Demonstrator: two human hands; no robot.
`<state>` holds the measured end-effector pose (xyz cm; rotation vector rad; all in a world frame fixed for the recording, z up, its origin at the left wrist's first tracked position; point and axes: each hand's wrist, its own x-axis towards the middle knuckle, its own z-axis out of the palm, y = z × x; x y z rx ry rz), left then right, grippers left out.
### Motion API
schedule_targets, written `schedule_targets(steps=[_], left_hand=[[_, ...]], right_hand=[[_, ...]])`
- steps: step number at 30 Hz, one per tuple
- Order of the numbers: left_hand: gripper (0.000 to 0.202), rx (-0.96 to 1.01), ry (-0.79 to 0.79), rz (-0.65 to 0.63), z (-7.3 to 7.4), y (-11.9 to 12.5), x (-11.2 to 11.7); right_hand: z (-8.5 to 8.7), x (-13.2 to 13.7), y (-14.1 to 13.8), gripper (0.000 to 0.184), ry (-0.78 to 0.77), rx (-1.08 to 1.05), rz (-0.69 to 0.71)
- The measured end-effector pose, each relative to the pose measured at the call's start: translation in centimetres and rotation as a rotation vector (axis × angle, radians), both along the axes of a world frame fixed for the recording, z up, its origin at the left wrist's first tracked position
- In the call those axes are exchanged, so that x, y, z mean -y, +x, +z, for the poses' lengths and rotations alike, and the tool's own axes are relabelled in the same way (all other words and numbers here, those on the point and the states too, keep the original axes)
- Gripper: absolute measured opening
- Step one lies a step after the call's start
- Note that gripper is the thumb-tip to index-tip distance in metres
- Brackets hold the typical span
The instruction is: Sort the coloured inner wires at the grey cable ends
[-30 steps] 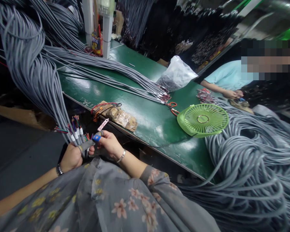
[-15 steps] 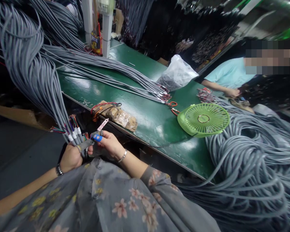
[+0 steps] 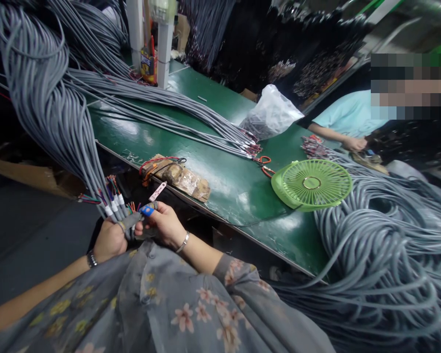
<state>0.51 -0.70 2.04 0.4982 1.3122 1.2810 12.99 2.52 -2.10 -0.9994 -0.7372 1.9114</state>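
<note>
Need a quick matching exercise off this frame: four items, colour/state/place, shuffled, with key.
1. Left hand
2. Right hand
3. Fan
4. Plastic bag

A. Light green, round grille
B. Whitish, see-through, on the green table
C. Has a blue cover on one digit
D. Closed around a bundle of grey cables

Pairs: 1-D, 2-C, 3-A, 4-B

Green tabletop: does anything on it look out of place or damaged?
A short grey piece lies alone beyond the long grey cables, apart from any bundle; perhaps a stray offcut, though too small to be sure.
</note>
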Motion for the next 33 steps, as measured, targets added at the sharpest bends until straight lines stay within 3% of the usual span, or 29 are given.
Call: schedule_targets(steps=[8, 14, 20, 25, 30, 33], left_hand=[[0.034, 0.008, -0.001, -0.030, 0.2, 0.1, 0.0], [0.024, 0.027, -0.010, 0.008, -0.4, 0.0, 0.3], [0.024, 0.014, -0.047, -0.096, 1.8, -0.4, 0.0], [0.023, 0.059, -0.052, -0.173, 3.1, 0.0, -1.0], [0.020, 0.092, -0.036, -0.218, 2.7, 0.4, -1.8], [0.023, 0.102, -0.043, -0.208, 2.3, 0.7, -2.1]], right_hand=[[1.2, -0.3, 0.2, 0.049, -0.010, 0.025, 0.081], [1.2, -1.2, 0.7, 0.030, -0.102, 0.043, -0.192], [1.8, -2.3, 2.6, 0.035, -0.216, -0.086, -0.064], [2.2, -3.3, 2.3, 0.047, -0.053, -0.085, 0.051], [0.6, -3.3, 1.2, 0.062, 0.187, 0.064, -0.212], [0.2, -3.4, 0.9, 0.062, 0.196, 0.082, -0.231]])
